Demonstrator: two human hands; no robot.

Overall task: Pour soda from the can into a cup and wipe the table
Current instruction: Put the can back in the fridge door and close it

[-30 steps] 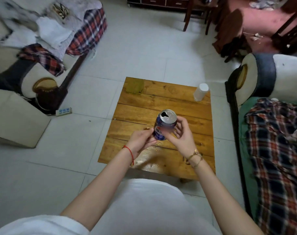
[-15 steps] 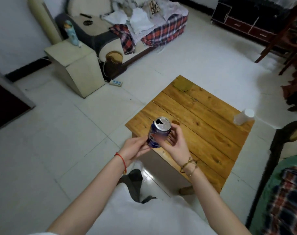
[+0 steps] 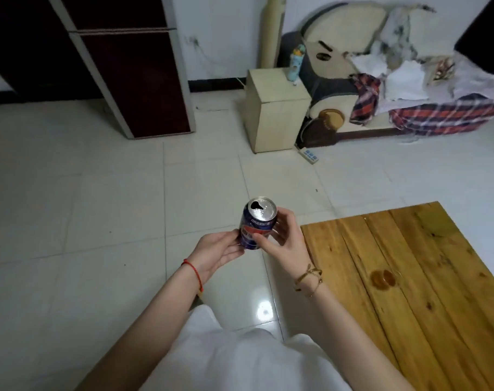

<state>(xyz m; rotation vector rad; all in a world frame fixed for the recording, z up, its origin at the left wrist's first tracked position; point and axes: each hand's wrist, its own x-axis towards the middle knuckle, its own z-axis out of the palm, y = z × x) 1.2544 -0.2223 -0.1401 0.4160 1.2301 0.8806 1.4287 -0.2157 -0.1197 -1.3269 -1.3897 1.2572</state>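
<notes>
A blue soda can [image 3: 256,221] with its top opened is held upright over the tiled floor, left of the wooden table [image 3: 426,292]. My left hand [image 3: 216,253] cups its lower side. My right hand [image 3: 284,239] grips it from the right, with the thumb across the front. A small brown puddle [image 3: 382,279] lies on the table planks. A greenish cloth [image 3: 435,224] rests near the table's far corner. The cup is out of view.
A beige box [image 3: 277,111] with a bottle on top stands by the wall. Behind it is a sofa [image 3: 381,80] piled with plaid cloth. A power strip [image 3: 309,155] lies on the floor. At the left stands a dark cabinet [image 3: 121,66].
My view has swung left, so the table has slid to the right edge and the white cup has left the frame. Both hands keep the same hold on the can.
</notes>
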